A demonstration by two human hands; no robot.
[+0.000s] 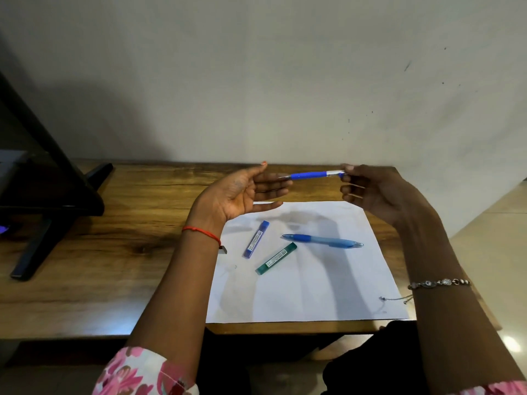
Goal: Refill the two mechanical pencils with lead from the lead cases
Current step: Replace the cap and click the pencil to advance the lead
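A blue mechanical pencil (309,175) is held level above the table's far edge. My right hand (370,189) pinches its white back end between thumb and forefinger. My left hand (242,192) is palm up with straight fingers, and the pencil's tip rests at its fingertips. A second, light-blue mechanical pencil (323,240) lies on the white paper sheet (313,295). Two lead cases lie on the sheet to its left: a blue-purple lead case (256,239) and a green lead case (276,258).
The wooden table (114,252) meets a pale wall at the back. A dark stand with slanted legs (51,201) occupies the table's left part. The table's right edge lies just beyond the sheet, over a tiled floor (496,223).
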